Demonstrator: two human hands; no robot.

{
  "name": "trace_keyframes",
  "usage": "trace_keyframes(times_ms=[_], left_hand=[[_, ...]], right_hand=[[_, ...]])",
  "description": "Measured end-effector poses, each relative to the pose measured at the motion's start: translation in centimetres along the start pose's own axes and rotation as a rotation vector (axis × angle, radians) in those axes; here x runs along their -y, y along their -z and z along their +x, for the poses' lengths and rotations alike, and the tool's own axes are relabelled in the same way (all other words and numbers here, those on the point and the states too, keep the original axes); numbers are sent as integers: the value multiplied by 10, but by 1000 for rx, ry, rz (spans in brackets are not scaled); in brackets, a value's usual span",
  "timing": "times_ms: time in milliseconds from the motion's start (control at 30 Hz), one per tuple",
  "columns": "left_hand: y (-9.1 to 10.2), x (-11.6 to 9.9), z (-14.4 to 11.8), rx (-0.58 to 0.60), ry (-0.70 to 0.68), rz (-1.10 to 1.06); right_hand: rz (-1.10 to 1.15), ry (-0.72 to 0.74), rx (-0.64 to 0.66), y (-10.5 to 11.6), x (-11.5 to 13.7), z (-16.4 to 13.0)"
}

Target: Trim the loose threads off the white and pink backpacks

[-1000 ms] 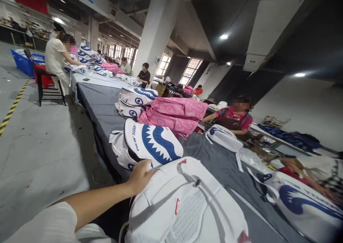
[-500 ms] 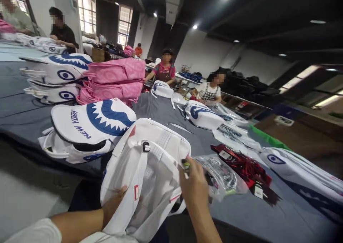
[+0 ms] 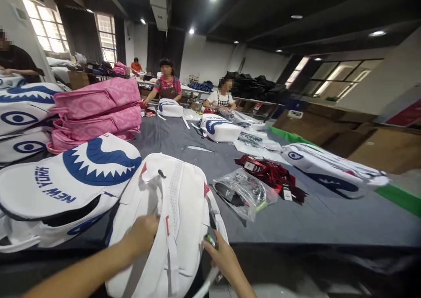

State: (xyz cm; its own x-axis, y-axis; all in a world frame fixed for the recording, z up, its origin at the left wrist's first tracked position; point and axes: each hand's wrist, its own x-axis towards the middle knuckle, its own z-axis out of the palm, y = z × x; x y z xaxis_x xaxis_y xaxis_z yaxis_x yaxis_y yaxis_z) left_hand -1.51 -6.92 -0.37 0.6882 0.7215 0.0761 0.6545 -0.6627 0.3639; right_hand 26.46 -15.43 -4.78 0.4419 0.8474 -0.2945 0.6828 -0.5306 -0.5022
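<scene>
A white backpack (image 3: 192, 201) with red tabs leans at the table's near edge, its shoulder straps toward me. My left hand (image 3: 143, 233) is closed at the left shoulder strap (image 3: 163, 241); its fingertips are partly hidden behind the strap. At the bag's right side is my right hand (image 3: 223, 256), its fingers closed on a small green-and-dark tool (image 3: 210, 240) whose kind I cannot make out. The other strap (image 3: 219, 214) curves past that hand. Left of this bag lies another white backpack (image 3: 42, 175) with a blue shark-mouth print and its flap toward me.
Pink backpacks (image 3: 98, 98) are stacked at the left beside white ones (image 3: 23, 116). To the right lie a clear plastic bag (image 3: 245, 190), red tagged straps (image 3: 269, 173) and a white backpack (image 3: 329, 166). Co-workers (image 3: 167, 85) sit across the grey table (image 3: 312, 223).
My view has swung right. The backpack now stands more upright, its back panel smoother. My left hand has risen to the strap; my right hand has moved lower along the bag's side.
</scene>
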Motion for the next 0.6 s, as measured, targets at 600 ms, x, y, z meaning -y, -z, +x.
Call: trace_keyframes(times_ms=[600], left_hand=[[139, 8, 78, -424, 567, 141]], right_hand=[[270, 111, -96, -19, 8, 35]])
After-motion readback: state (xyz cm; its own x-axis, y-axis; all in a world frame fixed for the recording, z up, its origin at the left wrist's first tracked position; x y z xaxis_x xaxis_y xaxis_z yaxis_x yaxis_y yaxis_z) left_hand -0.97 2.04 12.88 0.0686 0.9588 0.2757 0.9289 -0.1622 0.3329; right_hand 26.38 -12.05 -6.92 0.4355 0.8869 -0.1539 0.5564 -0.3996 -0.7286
